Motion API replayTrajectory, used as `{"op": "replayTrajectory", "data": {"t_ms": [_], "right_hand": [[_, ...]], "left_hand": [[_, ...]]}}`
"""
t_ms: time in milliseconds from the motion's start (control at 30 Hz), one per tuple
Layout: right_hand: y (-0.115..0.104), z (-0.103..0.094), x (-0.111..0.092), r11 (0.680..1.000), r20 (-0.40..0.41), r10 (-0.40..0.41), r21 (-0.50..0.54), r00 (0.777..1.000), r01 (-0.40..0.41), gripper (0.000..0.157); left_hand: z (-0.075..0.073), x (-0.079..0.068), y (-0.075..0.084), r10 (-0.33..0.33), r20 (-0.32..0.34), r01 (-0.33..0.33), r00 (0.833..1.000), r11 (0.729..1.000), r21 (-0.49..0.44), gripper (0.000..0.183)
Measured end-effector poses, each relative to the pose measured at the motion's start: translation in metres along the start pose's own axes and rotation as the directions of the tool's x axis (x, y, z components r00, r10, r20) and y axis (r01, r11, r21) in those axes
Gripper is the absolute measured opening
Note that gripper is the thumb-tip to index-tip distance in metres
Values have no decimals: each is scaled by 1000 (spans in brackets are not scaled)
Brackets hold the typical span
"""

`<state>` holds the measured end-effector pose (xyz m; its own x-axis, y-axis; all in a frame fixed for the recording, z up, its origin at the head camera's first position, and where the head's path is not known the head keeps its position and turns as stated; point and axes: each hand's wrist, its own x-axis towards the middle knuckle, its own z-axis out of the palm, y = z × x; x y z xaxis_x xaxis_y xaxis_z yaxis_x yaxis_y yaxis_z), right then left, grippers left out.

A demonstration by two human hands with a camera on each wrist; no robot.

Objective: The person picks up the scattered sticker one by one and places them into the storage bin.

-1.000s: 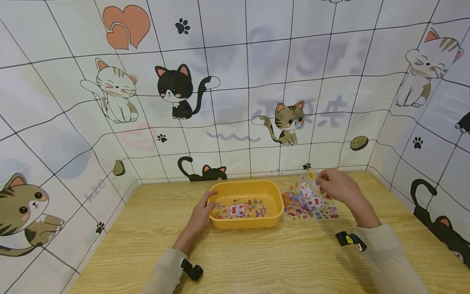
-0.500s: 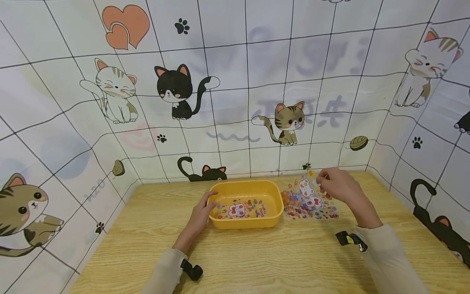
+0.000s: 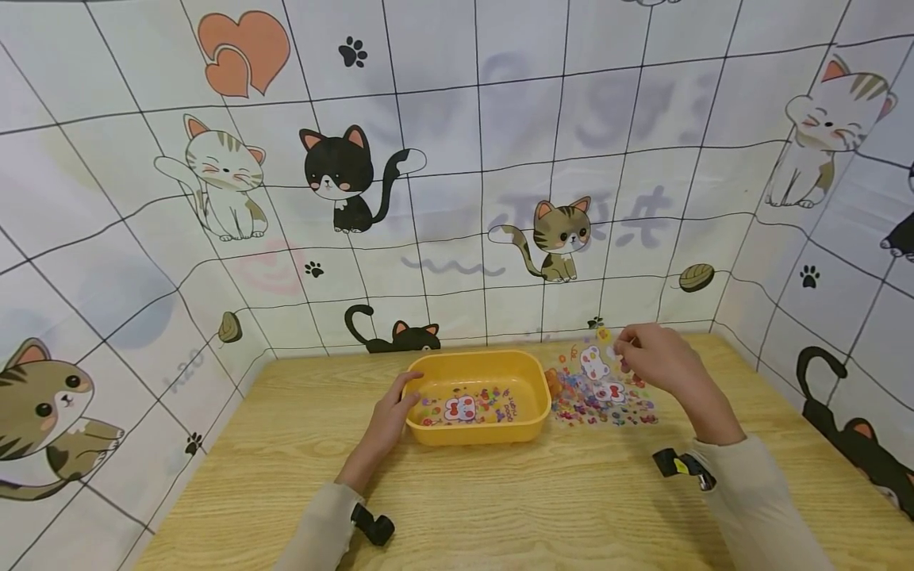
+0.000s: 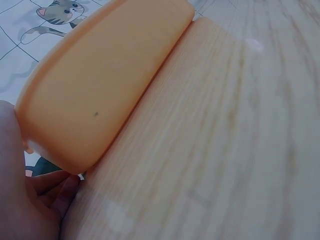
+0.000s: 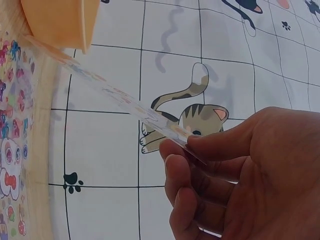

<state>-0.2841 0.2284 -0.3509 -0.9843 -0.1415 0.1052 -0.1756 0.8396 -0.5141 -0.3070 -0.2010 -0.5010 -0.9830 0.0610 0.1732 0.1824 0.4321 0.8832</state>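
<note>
A yellow plastic tub [image 3: 478, 434] stands on the table with a rabbit sticker sheet [image 3: 460, 408] lying inside. My left hand [image 3: 385, 412] holds the tub's left end; in the left wrist view its fingers [image 4: 50, 189] curl against the outside of the tub. My right hand [image 3: 660, 363] pinches a clear sticker sheet [image 5: 120, 102] by its edge between thumb and fingers. That sheet is tilted up over the other sticker sheets [image 3: 639, 416] on the table, right of the tub. Its far edge reaches down towards the tub in the right wrist view.
The light wooden table [image 3: 471, 507] ends at the back against a white gridded wall covering [image 3: 457, 182] printed with cats. Similar covering stands at the left and right sides. A dark camera [image 3: 374, 523] is strapped at the left wrist, another camera [image 3: 681, 466] at the right.
The sticker sheet in my right hand has shifted very slightly to the left. My left hand and the tub stay in place.
</note>
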Motion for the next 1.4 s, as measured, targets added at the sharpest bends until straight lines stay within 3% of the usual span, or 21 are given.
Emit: {"op": "replayTrajectory", "data": {"t_ms": [1400], "right_hand": [[2, 6, 4, 1000, 30, -11, 14, 999, 11, 33]], "left_hand": [[-1, 0, 1, 8, 6, -7, 1000, 1000, -30, 39]]}}
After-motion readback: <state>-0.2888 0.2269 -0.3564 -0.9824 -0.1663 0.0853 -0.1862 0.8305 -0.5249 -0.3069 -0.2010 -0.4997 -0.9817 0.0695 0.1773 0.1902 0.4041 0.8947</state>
